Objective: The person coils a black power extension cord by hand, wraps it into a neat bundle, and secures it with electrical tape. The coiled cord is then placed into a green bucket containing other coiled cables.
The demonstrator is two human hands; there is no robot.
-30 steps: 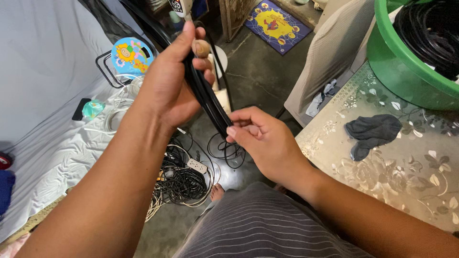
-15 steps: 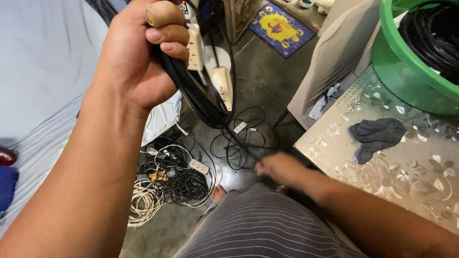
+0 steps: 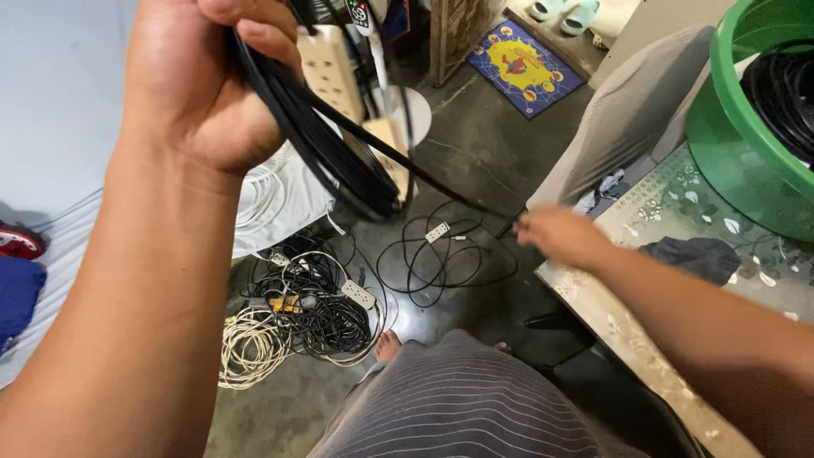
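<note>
Dark concrete floor [image 3: 475, 161] is showing thru center of frame, shining a bit w/ light near bottom. White sheet [image 3: 51, 127] is covering upper left. Colorful mat [image 3: 527, 68] is lying at top center. Floral-patterned table [image 3: 670, 212] is sitting at right, w/ grey chair back [image 3: 627, 110] just beside it.

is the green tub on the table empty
No, the green tub on the table holds coiled black cables.

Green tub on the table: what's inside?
The green tub holds coiled black cables. Only the top of the coil shows; the tub's wall and the frame edge hide the rest.
</note>
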